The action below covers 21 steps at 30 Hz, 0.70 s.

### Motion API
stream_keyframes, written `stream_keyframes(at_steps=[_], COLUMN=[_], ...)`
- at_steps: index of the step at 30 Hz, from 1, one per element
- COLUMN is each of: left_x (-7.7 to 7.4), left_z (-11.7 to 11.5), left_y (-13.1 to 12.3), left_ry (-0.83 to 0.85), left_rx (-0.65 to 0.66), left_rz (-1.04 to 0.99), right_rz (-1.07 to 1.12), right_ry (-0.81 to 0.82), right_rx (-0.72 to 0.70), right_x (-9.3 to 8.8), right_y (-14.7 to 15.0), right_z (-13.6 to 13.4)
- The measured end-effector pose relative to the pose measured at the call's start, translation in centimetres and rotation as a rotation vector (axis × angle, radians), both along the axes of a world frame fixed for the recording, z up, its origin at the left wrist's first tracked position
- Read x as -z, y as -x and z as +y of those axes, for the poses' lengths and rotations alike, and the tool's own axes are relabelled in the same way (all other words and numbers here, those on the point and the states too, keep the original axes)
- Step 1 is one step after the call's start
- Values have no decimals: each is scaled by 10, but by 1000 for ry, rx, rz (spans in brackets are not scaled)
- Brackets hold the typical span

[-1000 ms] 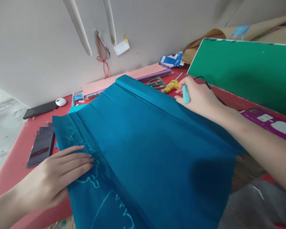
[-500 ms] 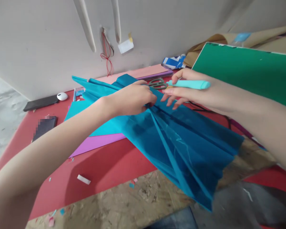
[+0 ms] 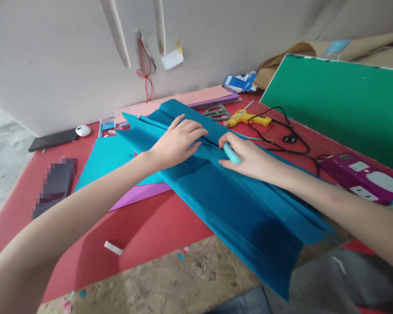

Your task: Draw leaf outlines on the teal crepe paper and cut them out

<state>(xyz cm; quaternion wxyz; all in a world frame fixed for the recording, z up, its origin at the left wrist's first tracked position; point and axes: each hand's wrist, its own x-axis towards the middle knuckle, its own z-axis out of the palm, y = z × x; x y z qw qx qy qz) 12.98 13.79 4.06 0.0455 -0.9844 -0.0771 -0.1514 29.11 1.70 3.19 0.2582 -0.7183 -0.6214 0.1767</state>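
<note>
A large blue folded sheet (image 3: 216, 192) with long creases slants across the table, overhanging the near edge. My left hand (image 3: 180, 141) rests on its upper part, fingers spread and palm down, beside a dark crease. Just to the right, my right hand (image 3: 249, 157) grips a turquoise pen-shaped tool (image 3: 232, 154). Its tip is hidden at the crease. Beneath the blue sheet lie a lighter turquoise sheet (image 3: 101, 161) and a purple sheet (image 3: 137, 195).
Scissors (image 3: 217, 113) and a yellow glue gun (image 3: 247, 118) lie beyond the sheet. A purple power strip (image 3: 363, 176) and a green board (image 3: 340, 104) are at right. Left are a phone (image 3: 55, 185) and a white mouse (image 3: 83, 130). A white scrap (image 3: 113, 248) lies near the front.
My left hand has loosened its pinch on the fold and spread flat. My right hand has come down and left with the turquoise tool onto the blue sheet, whose folds lie flatter.
</note>
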Motion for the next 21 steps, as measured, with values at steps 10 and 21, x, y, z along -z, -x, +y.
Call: stream_keyframes(at_steps=[10, 21], left_x=[35, 42], left_z=[-54, -36], left_y=[113, 114], left_ry=[-38, -95], left_rx=[16, 40], left_rz=[40, 109], right_rz=[43, 48], right_ry=[-12, -1], right_rx=[-50, -124], right_x=[5, 18], right_y=[-32, -54], right_z=[-4, -1])
